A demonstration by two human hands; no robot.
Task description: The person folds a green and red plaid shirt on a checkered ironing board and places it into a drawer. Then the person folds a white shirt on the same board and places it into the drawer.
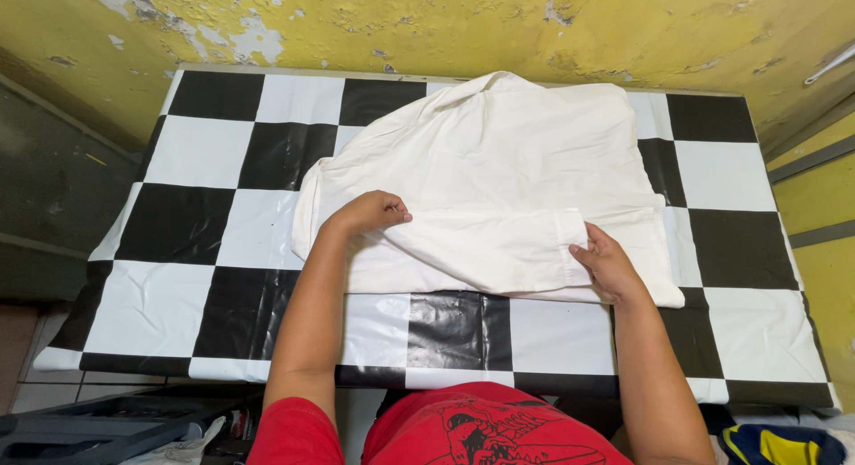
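The white shirt lies flat on the desk, a bit past the middle toward 1 o'clock. Its collar end points to 12 o'clock, close to the far edge of the desk. One sleeve is folded across the front of the shirt, running from 9 o'clock to 3 o'clock, with its cuff at the 3 o'clock end.

Your left hand rests on the shirt at about 9 o'clock from the shirt's middle. The fingers are curled down and press on the cloth where the sleeve starts. I cannot tell if the grip is pinching the cloth or only pushing on it.

Your right hand is at about 4 o'clock from the shirt's middle, right at the cuff. The fingers are laid out flat and together, touching the cuff's edge. The grip is not clamped on anything you can see.

The desk wears a shiny cover of big black and white squares, like a game board. The shirt's near hem lies along a row of squares at 6 o'clock.

Behind the desk, at 12 o'clock, is a yellow wall with peeling paint. At 6 o'clock you see your red top. Near 5 o'clock, low in the corner, sits a blue and yellow thing.
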